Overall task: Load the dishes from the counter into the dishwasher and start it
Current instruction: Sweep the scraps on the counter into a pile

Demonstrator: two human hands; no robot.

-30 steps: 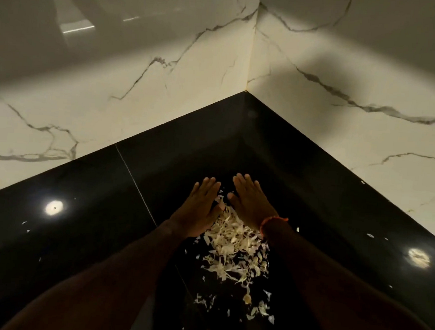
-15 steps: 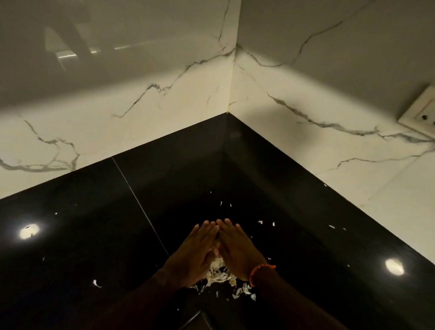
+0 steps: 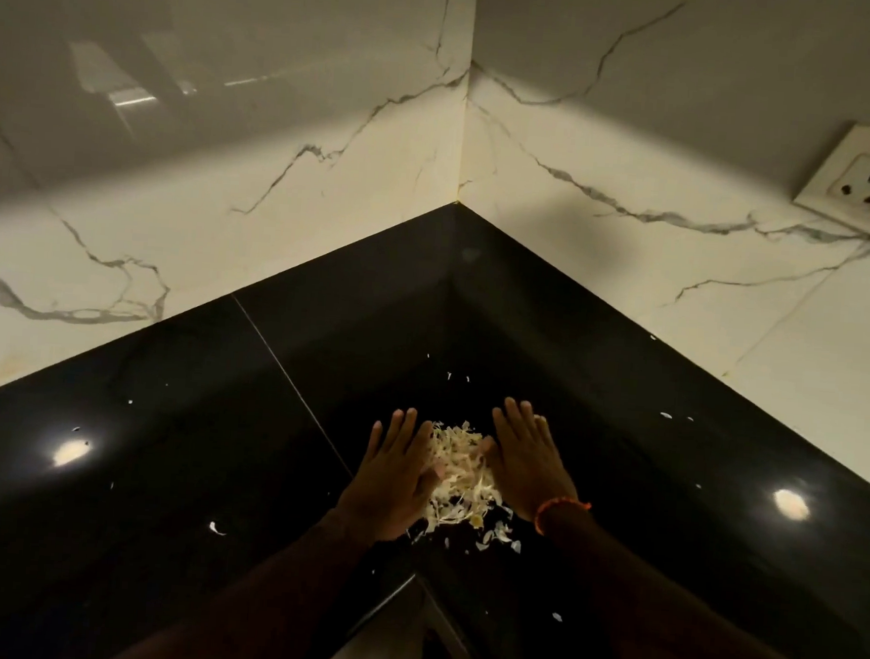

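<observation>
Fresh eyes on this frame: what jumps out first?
A pale heap of peelings on the black counter, near its inner corner, with the left hand and right hand flat on either side of it, fingers straight. Loose flakes lie scattered around. A white wall socket sits on the marbled wall at the upper right.

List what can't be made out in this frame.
- Peels, head view: the hands cover both sides of the pile; what the scraps are is too small to tell.
- Left hand and right hand: palms face down, hidden.
- Socket: cut by the right edge.
- Dishes, dishwasher: none in view.
- Below the counter edge: too dark.
</observation>
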